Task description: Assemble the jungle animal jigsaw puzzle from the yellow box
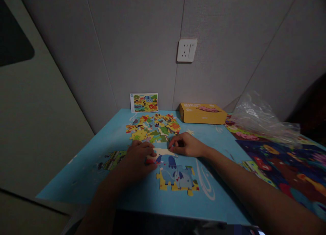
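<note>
A joined patch of jigsaw pieces showing blue elephants (175, 175) lies on the light-blue table mat (84, 173). My left hand (139, 158) rests palm down at the patch's upper left edge, fingers curled onto a piece there. My right hand (184, 145) lies just beyond the patch's top, fingertips pinched on a small piece I cannot make out clearly. A heap of loose colourful pieces (152, 128) sits right behind both hands.
A reference picture card (144, 102) leans against the wall. A yellow puzzle box (202, 113) lies at the back. Crumpled clear plastic (259, 121) rests on a finished dark puzzle (282, 163) at right. A wall socket (186, 50) is above.
</note>
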The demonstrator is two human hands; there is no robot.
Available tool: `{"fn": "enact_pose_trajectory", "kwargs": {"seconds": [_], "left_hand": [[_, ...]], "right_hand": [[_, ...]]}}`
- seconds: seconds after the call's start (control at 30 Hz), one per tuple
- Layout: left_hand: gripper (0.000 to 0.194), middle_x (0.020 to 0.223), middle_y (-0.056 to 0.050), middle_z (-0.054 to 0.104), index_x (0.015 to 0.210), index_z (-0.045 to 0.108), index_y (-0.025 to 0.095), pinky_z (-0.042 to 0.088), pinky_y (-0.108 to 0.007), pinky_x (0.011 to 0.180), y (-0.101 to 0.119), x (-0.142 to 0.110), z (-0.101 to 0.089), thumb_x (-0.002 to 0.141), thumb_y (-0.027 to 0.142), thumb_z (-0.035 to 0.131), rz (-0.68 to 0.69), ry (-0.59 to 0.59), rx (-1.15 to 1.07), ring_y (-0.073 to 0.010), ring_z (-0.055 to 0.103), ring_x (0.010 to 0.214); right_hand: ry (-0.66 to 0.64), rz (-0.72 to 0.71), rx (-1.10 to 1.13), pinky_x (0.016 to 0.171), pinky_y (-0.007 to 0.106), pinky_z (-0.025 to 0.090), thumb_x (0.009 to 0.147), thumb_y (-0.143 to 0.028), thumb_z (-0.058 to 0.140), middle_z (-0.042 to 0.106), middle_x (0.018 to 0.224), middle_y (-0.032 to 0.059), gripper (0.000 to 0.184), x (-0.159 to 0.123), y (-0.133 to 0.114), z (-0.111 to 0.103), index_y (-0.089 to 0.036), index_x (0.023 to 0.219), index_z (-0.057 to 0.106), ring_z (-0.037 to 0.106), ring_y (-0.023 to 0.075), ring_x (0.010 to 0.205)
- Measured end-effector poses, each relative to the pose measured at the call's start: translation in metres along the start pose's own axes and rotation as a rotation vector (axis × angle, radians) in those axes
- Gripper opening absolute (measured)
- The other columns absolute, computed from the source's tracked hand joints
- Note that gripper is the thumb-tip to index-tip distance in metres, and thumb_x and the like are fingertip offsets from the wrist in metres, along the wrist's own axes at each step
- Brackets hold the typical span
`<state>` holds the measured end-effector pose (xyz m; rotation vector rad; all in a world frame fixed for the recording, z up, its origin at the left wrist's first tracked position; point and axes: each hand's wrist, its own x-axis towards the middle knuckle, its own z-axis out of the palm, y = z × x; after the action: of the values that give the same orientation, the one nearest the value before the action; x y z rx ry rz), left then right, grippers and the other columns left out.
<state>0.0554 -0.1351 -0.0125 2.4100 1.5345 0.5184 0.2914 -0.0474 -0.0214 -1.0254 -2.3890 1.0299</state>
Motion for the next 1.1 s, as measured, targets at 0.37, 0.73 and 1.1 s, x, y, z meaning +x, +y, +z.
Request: {"fn": "enact_pose_trajectory", "kwargs": {"seconds": [0.37,0.73,1.1], "left_hand": [[0.018,0.112,-0.006,0.067,0.09,0.07,0.019,0.04,-0.043,0.096,-0.0004,0.0086,0.0009,0.073,0.024,0.067,-0.034,-0.024,0.024,-0.0284,0.054,0.112],[0.017,0.111,-0.007,0.068,0.09,0.071,0.016,0.038,-0.042,0.097,0.0077,0.0082,-0.0048,0.075,0.021,0.065,-0.035,-0.055,0.07,-0.0243,0.059,0.103],[0.017,0.116,-0.005,0.067,0.093,0.073,0.02,0.037,-0.042,0.096,0.0063,0.0061,-0.0037,0.079,0.023,0.064,-0.041,-0.044,0.057,-0.025,0.055,0.106]], "right_hand": [[0.005,0.002,-0.001,0.048,0.022,0.031,0.076,-0.036,0.066,0.05,0.058,-0.0027,0.029,0.0013,0.0046,0.0007,-0.012,0.089,0.073,0.042,0.0086,0.051],[-0.004,-0.005,0.053,0.047,0.022,0.03,0.077,-0.038,0.065,0.049,0.056,-0.0029,0.031,0.0005,0.0049,0.0016,-0.01,0.087,0.072,0.039,0.0082,0.051],[0.005,-0.001,0.042,0.048,0.022,0.03,0.075,-0.034,0.067,0.05,0.058,-0.0023,0.026,0.0012,0.0072,0.0017,-0.012,0.086,0.072,0.039,0.0082,0.052]]}}
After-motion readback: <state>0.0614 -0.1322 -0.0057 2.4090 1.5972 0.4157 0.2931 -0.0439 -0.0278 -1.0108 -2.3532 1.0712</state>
